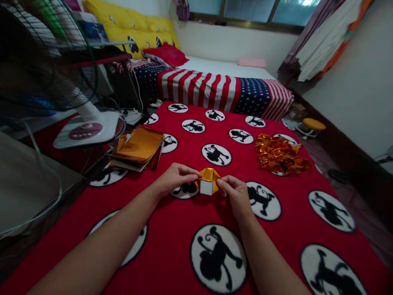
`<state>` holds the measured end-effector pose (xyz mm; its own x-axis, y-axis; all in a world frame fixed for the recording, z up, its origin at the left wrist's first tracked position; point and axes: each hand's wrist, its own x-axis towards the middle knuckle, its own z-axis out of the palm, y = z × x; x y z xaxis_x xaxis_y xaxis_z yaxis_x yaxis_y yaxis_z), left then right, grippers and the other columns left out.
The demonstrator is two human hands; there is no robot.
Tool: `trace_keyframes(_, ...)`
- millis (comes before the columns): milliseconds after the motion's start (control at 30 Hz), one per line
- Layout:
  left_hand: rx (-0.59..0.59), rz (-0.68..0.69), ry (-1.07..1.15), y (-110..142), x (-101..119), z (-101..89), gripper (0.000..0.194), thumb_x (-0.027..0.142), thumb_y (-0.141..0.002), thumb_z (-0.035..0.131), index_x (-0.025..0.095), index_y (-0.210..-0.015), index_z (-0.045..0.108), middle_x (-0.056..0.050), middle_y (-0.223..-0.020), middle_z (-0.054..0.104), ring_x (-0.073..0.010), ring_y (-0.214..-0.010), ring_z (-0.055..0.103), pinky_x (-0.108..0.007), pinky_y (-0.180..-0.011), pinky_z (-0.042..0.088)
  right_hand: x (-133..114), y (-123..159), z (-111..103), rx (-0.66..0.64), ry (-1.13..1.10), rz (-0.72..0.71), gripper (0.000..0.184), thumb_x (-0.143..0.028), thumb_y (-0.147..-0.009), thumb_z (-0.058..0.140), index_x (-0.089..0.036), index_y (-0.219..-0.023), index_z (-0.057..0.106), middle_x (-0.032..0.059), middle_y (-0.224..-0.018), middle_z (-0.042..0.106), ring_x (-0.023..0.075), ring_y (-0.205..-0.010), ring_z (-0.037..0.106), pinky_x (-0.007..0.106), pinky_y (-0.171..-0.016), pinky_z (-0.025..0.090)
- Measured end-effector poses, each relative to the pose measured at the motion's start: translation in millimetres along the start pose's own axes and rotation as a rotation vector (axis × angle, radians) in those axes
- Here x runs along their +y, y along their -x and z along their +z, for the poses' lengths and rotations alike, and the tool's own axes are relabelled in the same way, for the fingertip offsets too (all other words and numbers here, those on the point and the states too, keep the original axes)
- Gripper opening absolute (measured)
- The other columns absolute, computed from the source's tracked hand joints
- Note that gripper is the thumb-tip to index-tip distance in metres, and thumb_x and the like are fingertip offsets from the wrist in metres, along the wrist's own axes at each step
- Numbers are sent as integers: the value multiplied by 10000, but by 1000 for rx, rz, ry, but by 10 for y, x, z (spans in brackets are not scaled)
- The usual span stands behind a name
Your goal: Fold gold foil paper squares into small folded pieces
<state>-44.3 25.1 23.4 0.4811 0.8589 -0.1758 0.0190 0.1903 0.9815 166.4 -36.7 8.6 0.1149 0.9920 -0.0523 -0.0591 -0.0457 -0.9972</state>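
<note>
Between my two hands, just above the red cloth (172, 262), is a partly folded piece of gold foil paper (208, 174) with a white square showing on the side facing me. My left hand (178, 178) pinches its left corner between thumb and fingers. The right corner is gripped by my right hand (235, 192), with the fingers curled. To the left lies a stack of flat gold paper sheets (141, 143). Several folded gold foil pieces (279, 155) are heaped together at the right.
A fan (87, 127) on a white base stands at the left, beside a small desk (104, 57). Beyond the cloth is a bed with a stars-and-stripes cover (199, 88). A yellow-topped stool (313, 124) is on the floor at the right.
</note>
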Motion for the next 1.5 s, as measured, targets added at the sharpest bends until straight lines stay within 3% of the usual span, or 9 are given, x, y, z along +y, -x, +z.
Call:
trace_keyframes(133,36,47,-32,-31,-57,35,259,298,-646,775,109,-820,738,-75,-785,745,-151,-686,670,-238,-663,508,3,9,19,12,66,10,292,-397,-768,679,-164,-628,572,-55,-492,481,60,-413,392,176,-378,297)
trace_keyframes(267,59,65,-139,-46,-110,83,222,272,-676,722,105,-822,712,-59,-709,715,-132,-566,635,-234,-574,498,28,17,29,34,231,-2,314,-431,-784,645,-177,-623,557,-43,-498,505,82,-397,421,192,-362,298)
trace_keyframes(500,141,250,-581,-44,-174,167,129,200,-728,634,162,-797,737,-44,-756,726,-136,-652,630,-218,-605,450,10,27,12,84,716,-125,290,-379,-817,574,-200,-589,571,-15,-497,550,117,-473,487,224,-475,304)
trace_keyframes(633,164,244,-821,-18,-144,202,158,240,-765,616,198,-837,751,-32,-756,725,-137,-637,597,-233,-577,383,-52,42,43,114,999,-115,241,-361,-797,570,-213,-612,613,6,-555,611,135,-516,528,245,-506,274)
trace_keyframes(767,214,251,-975,29,-99,245,168,286,-786,615,232,-861,756,-35,-831,727,-163,-717,608,-264,-631,376,-80,33,85,138,1132,-85,220,-373,-784,580,-223,-635,640,23,-585,641,153,-553,560,258,-511,244)
trace_keyframes(933,291,248,-1051,56,-88,246,119,327,-757,676,246,-798,753,-20,-838,652,-157,-732,582,-270,-615,364,-71,12,92,177,1164,-38,195,-400,-757,630,-230,-661,626,14,-601,641,152,-556,554,255,-503,220)
trace_keyframes(1033,308,284,-995,30,-123,211,95,317,-720,724,233,-758,748,-18,-921,614,-144,-758,571,-262,-643,396,-56,20,73,182,1099,-82,143,-364,-737,666,-231,-741,613,-18,-622,626,134,-548,543,243,-505,240)
trace_keyframes(1267,132,469,-816,-71,-223,158,107,110,-744,657,189,-751,729,-32,-807,664,-155,-810,589,-273,-761,438,8,40,32,81,961,-252,47,-270,-784,646,-253,-791,689,-6,-798,650,139,-682,588,242,-580,355)
trace_keyframes(1500,-49,456,-757,-74,-139,55,144,102,-761,614,181,-771,733,-44,-821,705,-143,-781,627,-249,-762,460,-26,23,-67,-118,841,-281,194,-145,-810,582,-241,-867,740,25,-860,644,146,-751,607,250,-667,435)
